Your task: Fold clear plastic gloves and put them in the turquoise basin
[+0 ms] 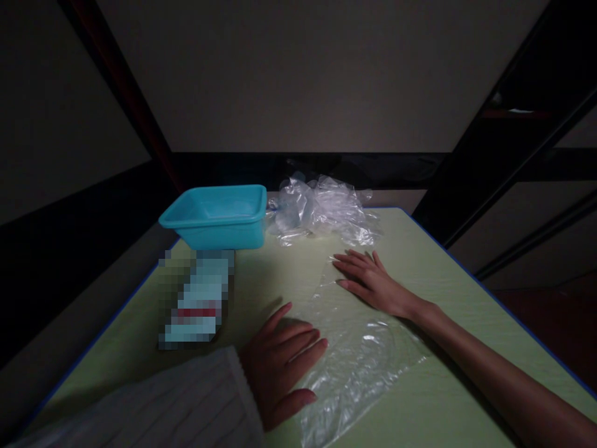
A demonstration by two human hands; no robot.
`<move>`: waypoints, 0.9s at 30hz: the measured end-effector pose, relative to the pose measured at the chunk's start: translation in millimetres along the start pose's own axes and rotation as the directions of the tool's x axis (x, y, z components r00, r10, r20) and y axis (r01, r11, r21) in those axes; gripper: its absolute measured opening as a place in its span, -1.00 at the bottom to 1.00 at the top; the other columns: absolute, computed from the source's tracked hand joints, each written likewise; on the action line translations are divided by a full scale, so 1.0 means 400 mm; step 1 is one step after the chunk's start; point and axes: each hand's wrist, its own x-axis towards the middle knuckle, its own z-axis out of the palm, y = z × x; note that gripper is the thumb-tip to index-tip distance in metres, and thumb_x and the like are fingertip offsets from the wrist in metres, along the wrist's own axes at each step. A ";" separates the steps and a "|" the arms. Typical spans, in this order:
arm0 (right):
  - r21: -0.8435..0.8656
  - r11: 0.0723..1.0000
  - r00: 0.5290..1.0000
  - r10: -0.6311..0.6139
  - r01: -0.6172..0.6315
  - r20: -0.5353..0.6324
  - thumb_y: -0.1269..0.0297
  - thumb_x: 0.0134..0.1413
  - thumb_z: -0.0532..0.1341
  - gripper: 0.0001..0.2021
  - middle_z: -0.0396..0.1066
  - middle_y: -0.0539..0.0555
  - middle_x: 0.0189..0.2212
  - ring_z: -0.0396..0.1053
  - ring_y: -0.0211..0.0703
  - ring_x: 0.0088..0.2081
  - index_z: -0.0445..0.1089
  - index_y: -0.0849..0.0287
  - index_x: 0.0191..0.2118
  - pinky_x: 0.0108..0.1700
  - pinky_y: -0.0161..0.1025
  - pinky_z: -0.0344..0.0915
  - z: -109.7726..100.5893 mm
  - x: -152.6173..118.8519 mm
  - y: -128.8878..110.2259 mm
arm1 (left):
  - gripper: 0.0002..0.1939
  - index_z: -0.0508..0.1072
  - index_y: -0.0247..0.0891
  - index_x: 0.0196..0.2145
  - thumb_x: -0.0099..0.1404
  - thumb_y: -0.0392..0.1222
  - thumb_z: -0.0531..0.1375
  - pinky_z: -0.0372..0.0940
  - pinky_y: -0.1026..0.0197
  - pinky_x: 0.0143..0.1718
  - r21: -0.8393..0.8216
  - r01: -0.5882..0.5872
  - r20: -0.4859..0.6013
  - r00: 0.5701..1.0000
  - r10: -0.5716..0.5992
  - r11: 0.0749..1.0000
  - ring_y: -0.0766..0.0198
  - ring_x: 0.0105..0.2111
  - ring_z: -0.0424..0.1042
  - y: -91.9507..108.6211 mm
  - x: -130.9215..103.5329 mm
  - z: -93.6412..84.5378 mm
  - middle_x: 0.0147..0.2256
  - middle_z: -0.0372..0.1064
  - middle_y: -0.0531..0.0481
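Plastic bag — right fingers atop

Possibly a home: table near dark-framed pale panels.

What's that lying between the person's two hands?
Between the left hand and the right hand lies a piece of thin, clear, wrinkled plastic, spread on the tabletop. The head view shows it.

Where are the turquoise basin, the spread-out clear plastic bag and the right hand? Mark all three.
Turquoise basin (221, 238), head view: its front wall.
Clear plastic bag (357, 367), head view: its wrinkled middle.
Right hand (372, 284), head view: the back of the hand.
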 end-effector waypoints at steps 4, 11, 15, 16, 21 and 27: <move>0.090 0.996 1.000 -0.019 0.018 0.007 0.16 0.19 0.03 -0.57 0.16 0.23 0.13 -0.09 0.15 0.23 0.18 0.20 0.14 0.15 0.35 -0.34 -0.008 -0.001 -0.005 | -0.46 0.20 -0.36 0.07 0.39 0.06 -0.26 -0.33 -0.02 0.24 -0.015 0.002 -0.011 1.000 -0.002 1.000 0.20 0.02 0.26 -0.001 -0.001 0.001 -0.07 0.38 -0.13; 0.341 0.925 0.984 -0.140 0.169 -0.106 0.17 0.17 0.05 -0.67 0.30 0.18 0.01 0.14 0.00 0.12 0.34 0.15 -0.01 0.13 0.13 0.02 -0.051 -0.009 0.005 | -0.44 0.20 -0.38 0.07 0.39 0.06 -0.29 -0.32 -0.04 0.23 0.006 -0.003 0.015 1.000 0.003 1.000 0.20 0.03 0.24 -0.002 -0.004 0.003 -0.05 0.37 -0.13; 0.446 0.874 0.982 -0.166 0.191 -0.095 0.17 0.16 0.08 -0.74 0.41 0.13 -0.10 0.25 -0.07 0.04 0.44 0.14 -0.16 0.13 0.08 0.02 -0.075 -0.017 0.014 | -0.45 0.20 -0.37 0.06 0.39 0.07 -0.28 -0.34 -0.02 0.24 -0.002 0.005 0.012 1.000 -0.005 1.000 0.23 0.03 0.23 -0.002 -0.004 0.001 -0.05 0.37 -0.11; 0.460 0.869 0.983 -0.162 0.183 -0.085 0.16 0.16 0.08 -0.74 0.44 0.11 -0.14 0.28 -0.07 0.01 0.46 0.15 -0.22 0.15 0.10 -0.04 -0.079 -0.019 0.016 | -0.45 0.20 -0.37 0.06 0.39 0.06 -0.27 -0.34 -0.02 0.24 -0.003 0.007 0.012 1.000 -0.007 1.000 0.23 0.03 0.23 -0.002 -0.004 0.000 -0.05 0.37 -0.11; 0.496 0.856 0.990 -0.121 0.144 -0.078 0.08 0.17 0.05 -0.61 0.49 0.03 -0.45 0.40 -0.09 -0.16 0.40 0.18 -0.56 0.20 0.14 -0.22 -0.093 -0.031 0.024 | -0.47 0.20 -0.36 0.08 0.39 0.05 -0.23 -0.32 -0.02 0.24 -0.014 0.011 0.015 1.000 -0.010 1.000 0.22 0.04 0.23 -0.003 -0.005 0.000 -0.03 0.36 -0.10; 0.408 0.895 0.981 -0.130 0.179 -0.144 0.13 0.22 -0.01 -0.71 0.48 0.01 -0.30 0.42 -0.12 -0.20 0.39 0.15 -0.28 0.22 0.17 -0.27 -0.095 -0.036 -0.011 | -0.47 0.20 -0.37 0.07 0.39 0.04 -0.24 -0.31 -0.04 0.24 -0.020 0.004 0.018 1.000 -0.004 1.000 0.21 0.04 0.23 -0.004 -0.006 0.000 -0.04 0.37 -0.13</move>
